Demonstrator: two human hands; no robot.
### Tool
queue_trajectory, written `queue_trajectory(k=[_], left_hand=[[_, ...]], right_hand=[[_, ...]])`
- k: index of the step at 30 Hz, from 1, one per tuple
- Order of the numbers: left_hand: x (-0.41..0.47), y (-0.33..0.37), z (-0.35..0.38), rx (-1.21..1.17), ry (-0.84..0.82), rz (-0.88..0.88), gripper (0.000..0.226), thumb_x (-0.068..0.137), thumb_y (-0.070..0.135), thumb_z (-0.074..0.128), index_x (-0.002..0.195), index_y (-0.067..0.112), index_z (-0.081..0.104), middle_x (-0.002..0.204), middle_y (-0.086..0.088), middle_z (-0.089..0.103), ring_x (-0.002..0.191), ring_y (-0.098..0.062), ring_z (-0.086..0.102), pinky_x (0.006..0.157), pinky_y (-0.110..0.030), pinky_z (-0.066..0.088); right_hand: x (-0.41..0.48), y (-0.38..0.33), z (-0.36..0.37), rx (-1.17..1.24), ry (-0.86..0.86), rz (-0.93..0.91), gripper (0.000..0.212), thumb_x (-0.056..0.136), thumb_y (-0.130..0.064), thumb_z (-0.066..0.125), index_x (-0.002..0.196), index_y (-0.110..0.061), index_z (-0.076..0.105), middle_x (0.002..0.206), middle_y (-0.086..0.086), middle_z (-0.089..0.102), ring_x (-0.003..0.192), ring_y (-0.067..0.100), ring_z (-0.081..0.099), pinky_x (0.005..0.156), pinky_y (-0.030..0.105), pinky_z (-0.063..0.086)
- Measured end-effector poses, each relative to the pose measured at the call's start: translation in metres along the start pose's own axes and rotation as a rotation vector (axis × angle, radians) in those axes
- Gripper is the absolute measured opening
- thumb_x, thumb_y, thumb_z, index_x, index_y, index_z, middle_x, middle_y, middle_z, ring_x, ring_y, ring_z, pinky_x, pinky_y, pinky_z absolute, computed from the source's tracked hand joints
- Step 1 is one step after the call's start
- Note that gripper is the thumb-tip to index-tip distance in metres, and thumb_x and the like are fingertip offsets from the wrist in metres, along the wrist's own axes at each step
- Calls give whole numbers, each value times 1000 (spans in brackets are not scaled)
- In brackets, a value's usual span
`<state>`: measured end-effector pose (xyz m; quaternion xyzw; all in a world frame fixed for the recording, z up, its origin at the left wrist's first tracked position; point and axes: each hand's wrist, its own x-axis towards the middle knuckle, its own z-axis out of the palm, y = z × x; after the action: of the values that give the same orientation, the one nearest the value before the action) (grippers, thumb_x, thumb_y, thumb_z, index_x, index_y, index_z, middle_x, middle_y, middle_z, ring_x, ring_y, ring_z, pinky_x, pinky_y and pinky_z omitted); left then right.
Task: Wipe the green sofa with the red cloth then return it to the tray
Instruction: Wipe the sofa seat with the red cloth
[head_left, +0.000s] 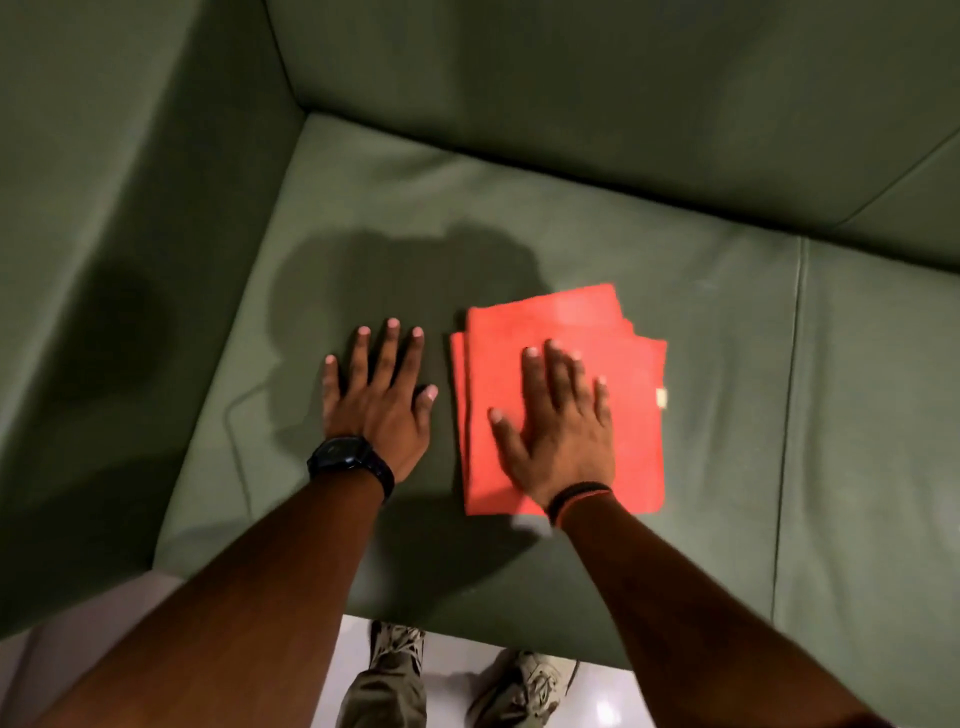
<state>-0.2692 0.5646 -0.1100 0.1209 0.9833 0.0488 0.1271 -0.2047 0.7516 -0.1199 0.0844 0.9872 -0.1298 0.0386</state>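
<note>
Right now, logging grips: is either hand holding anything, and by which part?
Nothing is gripped. The right hand lies flat on the middle of the folded red cloth; the left hand lies flat on the sofa seat.

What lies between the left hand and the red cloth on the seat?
Nothing: in the head view only a bare strip of green sofa cushion separates the left hand from the red cloth.

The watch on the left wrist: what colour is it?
Black watch, seen in the head view.

Lounge: green sofa (519, 208), tiled floor (457, 670)
</note>
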Motion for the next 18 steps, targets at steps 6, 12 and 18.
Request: queue_trajectory(k=[6, 12, 18], left_hand=[[-3, 8, 1, -26, -16, -63, 60, 93, 35, 34, 148, 27, 12, 158, 3, 9, 144, -27, 2, 110, -64, 6], [-3, 9, 3, -1, -8, -61, 68, 87, 53, 26, 148, 26, 13, 158, -1, 11, 143, -30, 4, 106, -67, 6], [-7, 7, 6, -5, -7, -56, 71, 86, 56, 31, 148, 28, 9, 158, 1, 8, 143, -29, 1, 106, -69, 5]], right_hand=[[-11, -2, -2, 27, -82, -271, 74, 85, -59, 44, 147, -23, 26, 156, 4, 22, 144, 23, 13, 115, 51, 15], [-5, -16, -2, 34, -57, 45, 81, 80, -64, 42, 147, -25, 21, 157, 8, 19, 144, 27, 12, 114, 51, 7], [-6, 21, -7, -26, -69, -253, 76, 83, -65, 46, 146, -29, 26, 156, 3, 24, 143, 24, 18, 113, 50, 18]])
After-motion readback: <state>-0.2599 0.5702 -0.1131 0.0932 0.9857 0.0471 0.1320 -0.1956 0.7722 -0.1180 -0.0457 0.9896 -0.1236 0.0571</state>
